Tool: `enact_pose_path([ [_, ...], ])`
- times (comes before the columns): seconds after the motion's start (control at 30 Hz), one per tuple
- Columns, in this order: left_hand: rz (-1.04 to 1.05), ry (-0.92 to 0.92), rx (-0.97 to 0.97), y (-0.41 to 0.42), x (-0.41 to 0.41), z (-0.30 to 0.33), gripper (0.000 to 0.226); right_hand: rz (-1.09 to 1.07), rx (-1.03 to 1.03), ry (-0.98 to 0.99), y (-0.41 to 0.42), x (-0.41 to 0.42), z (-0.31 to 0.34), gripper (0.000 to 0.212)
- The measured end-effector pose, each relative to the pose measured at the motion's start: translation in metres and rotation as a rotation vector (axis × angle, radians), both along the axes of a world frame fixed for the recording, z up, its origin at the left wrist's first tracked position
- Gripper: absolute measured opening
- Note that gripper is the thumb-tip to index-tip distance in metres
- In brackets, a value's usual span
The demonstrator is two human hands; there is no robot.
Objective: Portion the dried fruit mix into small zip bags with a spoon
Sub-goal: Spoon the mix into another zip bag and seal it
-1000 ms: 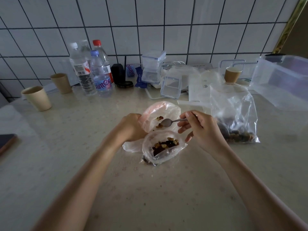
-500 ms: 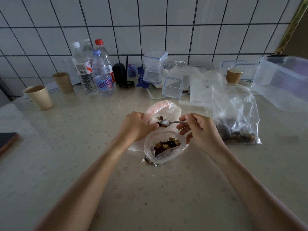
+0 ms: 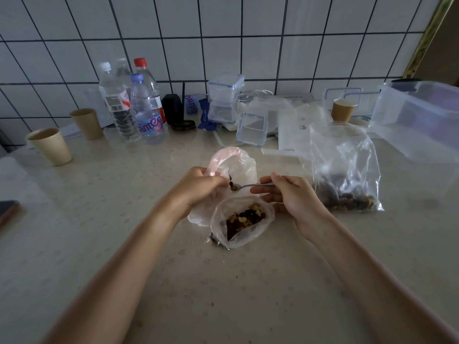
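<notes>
At the zip bag (image 3: 236, 167) mouth, spoon (image 3: 244, 186) has slid deeper.

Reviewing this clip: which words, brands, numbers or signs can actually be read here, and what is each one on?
"amer": partial pink lettering on the label of the blue-capped bottle.
Similar lettering on the blue-and-white packet by the wall: too blurred to read.
Label of the white-capped bottle: barcode and red mark, text too small.
Logo on the white box: unreadable.

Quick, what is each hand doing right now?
Left hand: grips the small zip bag, holding it open.
Right hand: pinches the spoon.
</notes>
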State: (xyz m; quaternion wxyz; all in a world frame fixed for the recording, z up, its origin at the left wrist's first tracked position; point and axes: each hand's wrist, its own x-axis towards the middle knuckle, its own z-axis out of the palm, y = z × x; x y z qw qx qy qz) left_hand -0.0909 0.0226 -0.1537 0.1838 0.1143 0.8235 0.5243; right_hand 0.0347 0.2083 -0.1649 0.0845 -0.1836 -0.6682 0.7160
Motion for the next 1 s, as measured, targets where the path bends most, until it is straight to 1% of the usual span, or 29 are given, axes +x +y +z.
enact_pose_path([
  [0.1,-0.016,0.015,-0.025,-0.003,-0.001,0.001,0.015,-0.005,-0.074,-0.031,0.003,-0.001,0.001,0.036],
  [0.23,-0.012,0.073,-0.065,-0.007,-0.001,0.001,0.005,-0.021,-0.114,-0.048,0.005,-0.002,0.002,0.037],
  [0.4,0.007,0.111,-0.053,-0.011,0.001,0.001,0.009,-0.055,-0.106,-0.027,0.006,0.002,0.008,0.037],
  [0.53,-0.018,0.145,-0.011,-0.013,0.001,0.0,0.013,-0.088,-0.077,0.037,0.009,0.006,0.014,0.037],
  [0.57,-0.025,0.176,-0.019,-0.013,0.0,-0.001,0.016,-0.1,-0.066,0.052,0.01,0.007,0.015,0.038],
  [0.6,-0.029,0.211,-0.036,-0.012,0.0,-0.001,0.025,-0.112,-0.053,0.069,0.012,0.007,0.017,0.038],
  [0.67,-0.022,0.272,-0.09,-0.011,-0.002,0.0,0.049,-0.132,-0.027,0.111,0.016,0.009,0.021,0.039],
  [0.73,-0.024,0.353,-0.143,-0.01,-0.005,0.002,0.069,-0.137,-0.011,0.156,0.02,0.011,0.027,0.041],
  [0.77,-0.025,0.392,-0.153,-0.011,-0.007,0.002,0.074,-0.135,-0.008,0.174,0.021,0.013,0.03,0.041],
  [0.83,-0.003,0.453,-0.145,-0.015,-0.006,0.006,0.078,-0.125,-0.005,0.198,0.024,0.017,0.035,0.043],
  [0.9,0.045,0.527,-0.12,-0.019,0.0,0.011,0.072,-0.106,0.006,0.212,0.026,0.022,0.04,0.043],
  [1.0,0.084,0.722,-0.088,-0.025,0.018,0.019,0.047,-0.042,0.054,0.22,0.028,0.03,0.048,0.042],
])
